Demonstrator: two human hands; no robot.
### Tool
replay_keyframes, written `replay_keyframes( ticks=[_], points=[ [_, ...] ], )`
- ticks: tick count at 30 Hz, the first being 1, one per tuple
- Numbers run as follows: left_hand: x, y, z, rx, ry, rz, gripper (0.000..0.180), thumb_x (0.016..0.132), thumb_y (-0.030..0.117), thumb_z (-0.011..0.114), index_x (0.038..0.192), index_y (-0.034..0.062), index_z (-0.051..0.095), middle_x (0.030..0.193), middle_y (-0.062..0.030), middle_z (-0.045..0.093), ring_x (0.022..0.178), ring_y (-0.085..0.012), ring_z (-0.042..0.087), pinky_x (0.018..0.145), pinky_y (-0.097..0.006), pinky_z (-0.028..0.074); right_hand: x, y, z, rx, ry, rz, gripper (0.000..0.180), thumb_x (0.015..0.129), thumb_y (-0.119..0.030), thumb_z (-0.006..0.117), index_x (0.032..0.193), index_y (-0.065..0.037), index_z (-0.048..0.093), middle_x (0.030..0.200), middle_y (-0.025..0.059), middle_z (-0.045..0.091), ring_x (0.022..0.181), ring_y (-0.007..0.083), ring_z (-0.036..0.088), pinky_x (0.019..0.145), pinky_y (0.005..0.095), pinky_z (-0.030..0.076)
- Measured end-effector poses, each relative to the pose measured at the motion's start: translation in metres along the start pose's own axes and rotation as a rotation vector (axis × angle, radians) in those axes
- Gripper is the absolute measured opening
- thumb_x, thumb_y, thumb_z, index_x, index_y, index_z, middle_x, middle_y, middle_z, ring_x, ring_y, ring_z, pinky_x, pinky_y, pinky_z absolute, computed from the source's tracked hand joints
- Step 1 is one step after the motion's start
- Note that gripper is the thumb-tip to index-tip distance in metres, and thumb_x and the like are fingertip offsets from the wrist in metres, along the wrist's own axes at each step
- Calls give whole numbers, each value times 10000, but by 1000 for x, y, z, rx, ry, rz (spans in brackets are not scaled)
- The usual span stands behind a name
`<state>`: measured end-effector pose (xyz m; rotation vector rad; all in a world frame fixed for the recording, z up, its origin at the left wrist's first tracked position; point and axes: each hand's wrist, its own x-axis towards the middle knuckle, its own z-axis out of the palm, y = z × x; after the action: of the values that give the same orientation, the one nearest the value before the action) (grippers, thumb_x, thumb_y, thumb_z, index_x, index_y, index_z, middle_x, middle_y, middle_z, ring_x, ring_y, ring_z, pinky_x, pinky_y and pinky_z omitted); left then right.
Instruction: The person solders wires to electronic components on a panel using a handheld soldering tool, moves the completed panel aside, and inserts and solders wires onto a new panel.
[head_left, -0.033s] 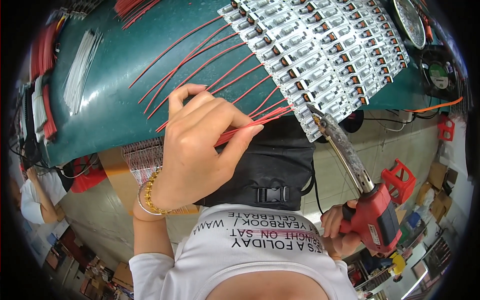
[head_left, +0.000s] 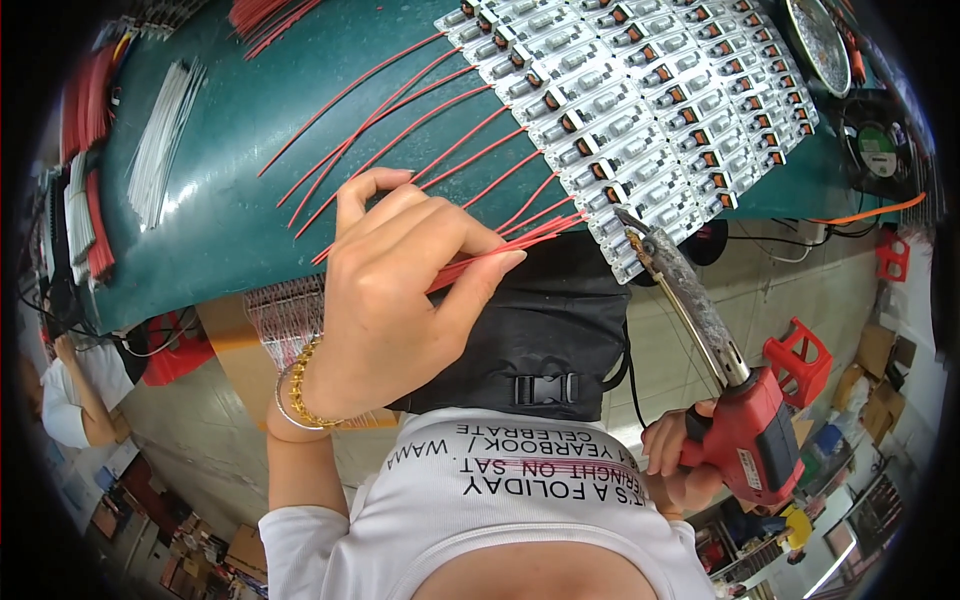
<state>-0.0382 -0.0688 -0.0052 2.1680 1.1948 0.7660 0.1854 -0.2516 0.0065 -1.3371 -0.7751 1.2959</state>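
Note:
My left hand (head_left: 405, 275) pinches a small bundle of red wires (head_left: 530, 238) between thumb and index finger. One wire's end reaches the near left edge of a panel of small white circuit boards (head_left: 620, 130). My right hand (head_left: 675, 460) is wrapped round the handle of a red soldering gun (head_left: 745, 430). Its dark, crusted tip (head_left: 628, 218) rests over that same edge, close to the wire end; whether it touches is too small to tell. Several attached red wires (head_left: 365, 85) fan out leftward from the panel across the green table.
White wires (head_left: 165, 145) and red wires (head_left: 265, 18) lie on the green table (head_left: 230, 190). A round metal dish (head_left: 820, 45) and a small fan (head_left: 878, 150) are at the right. Below stand a red stool (head_left: 797, 360) and a cardboard box (head_left: 235, 350). Another person (head_left: 85, 390) is at far left.

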Motion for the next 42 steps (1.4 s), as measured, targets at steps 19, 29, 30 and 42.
replay_keyframes(
  ticks=[19,29,30,42],
  points=[
    [-4,16,30,1,98,41,134,696,48,744,673,73,615,582,3,558,545,-145,481,778,-346,349,-15,22,-29,105,-162,-171,781,725,-639,628,1148,-13,430,465,-14,439,384,122,444,429,252,352],
    [-5,15,31,10,97,40,139,696,55,745,664,73,611,579,3,553,544,-149,476,781,-343,346,-19,8,-13,29,14,5,747,743,-608,633,1163,-25,431,477,-20,446,395,119,456,448,255,378],
    [-4,15,30,11,94,41,139,697,55,744,663,73,610,581,2,554,544,-148,476,781,-343,346,-19,5,-12,24,17,6,747,743,-608,633,1163,-25,431,477,-20,446,395,119,456,448,255,378],
    [-11,23,33,0,74,10,135,701,66,742,673,79,610,598,8,558,574,-152,490,837,-374,341,-16,5,-20,24,-98,-38,757,750,-619,616,1178,-26,420,477,-19,449,401,122,461,449,260,381]
  ],
)
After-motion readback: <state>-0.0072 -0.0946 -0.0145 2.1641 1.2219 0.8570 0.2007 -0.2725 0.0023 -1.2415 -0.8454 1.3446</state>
